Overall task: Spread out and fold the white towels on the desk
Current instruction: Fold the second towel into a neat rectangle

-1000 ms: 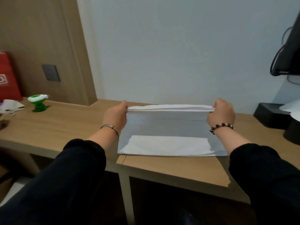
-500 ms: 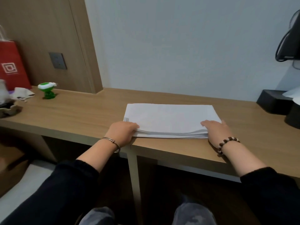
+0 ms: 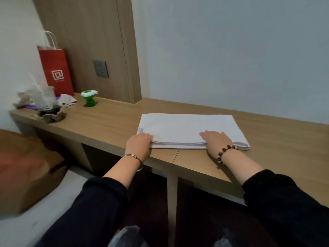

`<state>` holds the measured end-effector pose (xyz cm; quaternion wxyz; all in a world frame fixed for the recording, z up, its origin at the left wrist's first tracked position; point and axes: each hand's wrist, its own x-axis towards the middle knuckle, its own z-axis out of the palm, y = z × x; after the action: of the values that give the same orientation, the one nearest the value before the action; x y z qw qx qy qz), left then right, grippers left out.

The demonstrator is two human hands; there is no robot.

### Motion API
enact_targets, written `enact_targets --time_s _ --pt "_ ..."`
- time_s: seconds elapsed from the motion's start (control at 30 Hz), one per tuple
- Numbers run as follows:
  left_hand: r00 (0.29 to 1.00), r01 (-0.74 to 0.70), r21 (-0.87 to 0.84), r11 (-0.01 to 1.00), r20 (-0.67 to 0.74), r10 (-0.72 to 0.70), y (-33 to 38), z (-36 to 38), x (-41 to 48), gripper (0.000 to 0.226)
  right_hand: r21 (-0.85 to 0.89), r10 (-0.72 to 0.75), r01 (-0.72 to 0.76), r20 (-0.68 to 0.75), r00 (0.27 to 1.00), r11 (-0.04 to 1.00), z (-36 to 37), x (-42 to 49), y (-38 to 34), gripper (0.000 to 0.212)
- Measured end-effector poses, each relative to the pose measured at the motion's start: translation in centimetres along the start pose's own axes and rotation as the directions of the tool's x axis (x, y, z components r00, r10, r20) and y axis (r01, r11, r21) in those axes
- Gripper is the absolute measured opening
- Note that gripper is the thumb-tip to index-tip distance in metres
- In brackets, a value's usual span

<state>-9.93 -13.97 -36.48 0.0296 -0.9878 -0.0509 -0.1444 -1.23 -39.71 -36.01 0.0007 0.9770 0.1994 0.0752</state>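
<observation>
A wooden tabletop [image 3: 106,118] is running along a pale wall. The white towel [image 3: 187,127] is now lying flat on it as a folded stack, where a second ago it was hanging stretched between both hands. That fold is looking finished, so a cross fold is probably coming next. The left grip [image 3: 139,144] is curling over the near left corner, but whether its fingers are pinching the layers is hidden. The right grip [image 3: 216,139], spread flat and holding nothing, is pressing the near edge, and the towel's end is reaching out beyond it. Far left of the left grip, a red paper bag [image 3: 56,72] and a green toy [image 3: 89,98] are standing beside blurred clutter.
</observation>
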Motion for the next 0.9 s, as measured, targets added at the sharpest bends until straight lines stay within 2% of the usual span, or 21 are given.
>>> enact_targets --time_s 0.1,0.17,0.23,0.3,0.43,0.6,0.73,0.9 --pt "0.986 -0.111 0.072 0.991 -0.117 0.119 -0.3 -0.6 0.2 0.026 0.124 0.026 -0.030 0.033 0.999 0.992 1.1 -0.1 0.2 0.060" --pt "0.948 -0.219 0.102 0.970 -0.213 0.237 -0.7 -0.8 0.3 0.027 0.130 0.028 -0.031 0.029 0.999 0.991 1.2 0.1 0.4 0.061" --pt "0.921 -0.333 0.149 0.931 -0.159 0.354 -1.0 -0.8 0.1 0.026 0.118 0.030 -0.033 0.029 0.999 0.993 1.2 0.2 0.2 0.061" --pt "0.913 -0.391 0.168 0.905 -0.052 0.404 -1.3 -0.3 -0.3 0.021 0.111 0.034 -0.037 0.032 0.999 0.993 1.1 0.1 0.1 0.061" --pt "0.925 -0.371 0.050 0.927 -0.073 0.374 -1.1 0.3 -0.8 0.016 0.112 0.017 -0.021 0.040 0.999 0.994 0.9 0.0 0.1 0.063" --pt "0.951 -0.302 -0.043 0.952 -0.075 0.299 0.9 -0.2 -0.6 0.024 0.076 -0.021 0.019 0.028 0.999 0.997 0.3 -0.1 -0.1 0.057" --pt "0.953 -0.290 -0.025 0.957 -0.097 0.286 0.8 -0.1 -0.5 0.026 0.193 -0.164 0.178 -0.088 0.983 0.965 0.6 -0.4 -1.4 0.042" --pt "0.940 -0.311 -0.078 0.947 -0.170 0.295 1.0 -0.3 -0.6 0.012 0.286 -0.139 0.167 -0.115 0.984 0.944 1.3 -0.9 -1.6 0.034"
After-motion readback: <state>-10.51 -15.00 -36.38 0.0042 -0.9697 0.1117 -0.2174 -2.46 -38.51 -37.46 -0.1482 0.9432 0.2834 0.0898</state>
